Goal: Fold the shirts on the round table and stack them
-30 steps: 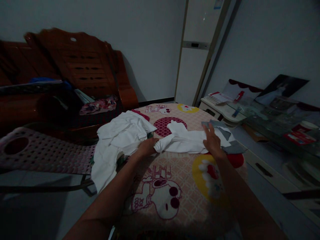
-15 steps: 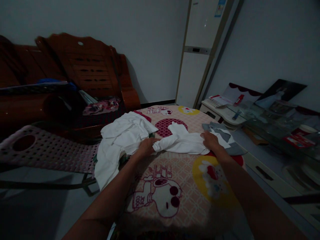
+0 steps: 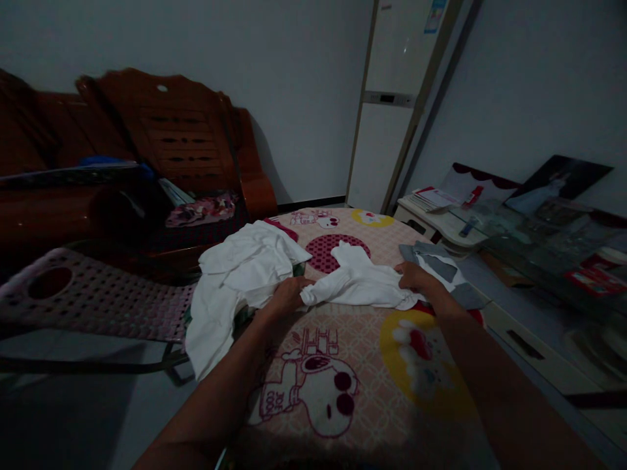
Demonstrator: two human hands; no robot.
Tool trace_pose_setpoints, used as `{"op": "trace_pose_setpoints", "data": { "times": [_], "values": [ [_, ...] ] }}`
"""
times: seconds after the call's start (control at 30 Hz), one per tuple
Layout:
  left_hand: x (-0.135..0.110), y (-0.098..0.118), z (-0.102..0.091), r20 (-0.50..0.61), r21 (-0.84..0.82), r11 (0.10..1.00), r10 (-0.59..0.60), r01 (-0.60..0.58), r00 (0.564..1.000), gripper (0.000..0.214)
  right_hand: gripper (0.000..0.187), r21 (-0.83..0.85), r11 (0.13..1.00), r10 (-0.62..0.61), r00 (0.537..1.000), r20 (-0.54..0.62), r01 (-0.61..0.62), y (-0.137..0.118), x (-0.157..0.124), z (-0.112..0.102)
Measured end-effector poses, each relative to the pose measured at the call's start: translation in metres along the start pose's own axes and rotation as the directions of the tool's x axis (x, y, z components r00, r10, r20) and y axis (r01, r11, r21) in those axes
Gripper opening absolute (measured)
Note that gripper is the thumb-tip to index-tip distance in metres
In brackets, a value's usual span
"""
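A small white garment [image 3: 360,281] lies bunched and stretched sideways on the patterned cloth of the round table [image 3: 372,378]. A short part of it points away from me. My left hand [image 3: 290,294] is closed at its left end, fingers partly hidden. At its right end my right hand [image 3: 416,277] is closed on the fabric. Left of my left hand, a heap of white clothing [image 3: 245,261] hangs over the table's edge. Just beyond my right hand lies a grey and white garment [image 3: 445,267].
A woven reclining chair [image 3: 112,300] stands at the left, before a carved wooden sofa [image 3: 171,143]. A tall white air conditioner [image 3: 382,143] is at the back. Along the right runs a low cabinet [image 3: 514,339] with a glass top, papers [image 3: 434,198] and a picture [image 3: 558,186].
Both hands keep their hold at the ends of the white garment, which looks slightly flatter on its right. The view has shifted a little.
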State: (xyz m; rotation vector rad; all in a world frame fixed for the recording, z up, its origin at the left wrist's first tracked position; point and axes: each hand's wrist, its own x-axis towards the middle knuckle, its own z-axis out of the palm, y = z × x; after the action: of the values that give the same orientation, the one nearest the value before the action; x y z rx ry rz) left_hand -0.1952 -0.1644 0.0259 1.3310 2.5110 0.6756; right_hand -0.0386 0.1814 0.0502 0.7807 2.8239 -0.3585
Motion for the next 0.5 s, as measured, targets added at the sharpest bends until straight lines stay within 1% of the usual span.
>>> {"op": "trace_pose_setpoints", "data": {
  "times": [0.07,0.1,0.13,0.17,0.2,0.23,0.27,0.3,0.33,0.37,0.43,0.5],
  "values": [
    [-0.001,0.0,0.002,0.004,-0.018,1.0,-0.024,0.024,1.0,0.039,0.018,0.134,0.991,0.019,1.0,0.011,-0.02,0.002,-0.012,0.002],
    [-0.001,0.0,0.003,0.0,-0.042,0.999,-0.033,0.033,0.999,0.039,0.013,0.245,0.969,0.042,0.999,-0.005,-0.04,0.004,-0.018,0.004],
    [-0.001,0.0,0.003,-0.013,-0.084,0.996,-0.033,0.032,0.999,0.038,0.01,0.383,0.922,0.077,0.997,-0.033,-0.058,0.006,-0.024,0.005],
    [-0.001,0.0,0.003,-0.041,-0.141,0.99,-0.028,0.021,0.999,0.038,0.01,0.529,0.846,0.125,0.99,-0.067,-0.071,0.008,-0.029,0.005],
    [0.0,0.001,0.001,-0.085,-0.206,0.979,-0.02,0.002,0.996,0.039,0.012,0.667,0.742,0.178,0.978,-0.109,-0.061,0.009,-0.033,0.004],
    [0.001,0.002,-0.003,-0.144,-0.27,0.962,-0.013,-0.026,0.989,0.041,0.015,0.778,0.627,0.236,0.959,-0.159,-0.025,0.01,-0.037,0.001],
    [0.004,0.005,-0.008,-0.21,-0.325,0.944,-0.008,-0.062,0.978,0.043,0.018,0.853,0.52,0.294,0.93,-0.221,0.038,0.011,-0.04,-0.004],
    [0.007,0.008,-0.016,-0.279,-0.362,0.927,-0.006,-0.099,0.96,0.044,0.021,0.891,0.438,0.352,0.889,-0.293,0.12,0.011,-0.043,-0.012],
    [0.01,0.012,-0.025,-0.345,-0.378,0.916,-0.006,-0.133,0.939,0.043,0.022,0.895,0.391,0.399,0.837,-0.373,0.212,0.011,-0.046,-0.021],
    [0.014,0.018,-0.036,-0.408,-0.378,0.911,-0.005,-0.163,0.913,0.042,0.023,0.873,0.38,0.436,0.773,-0.46,0.305,0.01,-0.05,-0.031],
    [0.02,0.03,-0.059,-0.534,-0.349,0.904,0.022,-0.245,0.845,0.036,0.023,0.779,0.421,0.469,0.624,-0.625,0.465,0.008,-0.062,-0.051],
    [0.02,0.043,-0.082,-0.62,-0.335,0.882,0.058,-0.331,0.782,0.029,0.024,0.671,0.488,0.462,0.487,-0.741,0.558,0.006,-0.079,-0.068]
  ]
}}
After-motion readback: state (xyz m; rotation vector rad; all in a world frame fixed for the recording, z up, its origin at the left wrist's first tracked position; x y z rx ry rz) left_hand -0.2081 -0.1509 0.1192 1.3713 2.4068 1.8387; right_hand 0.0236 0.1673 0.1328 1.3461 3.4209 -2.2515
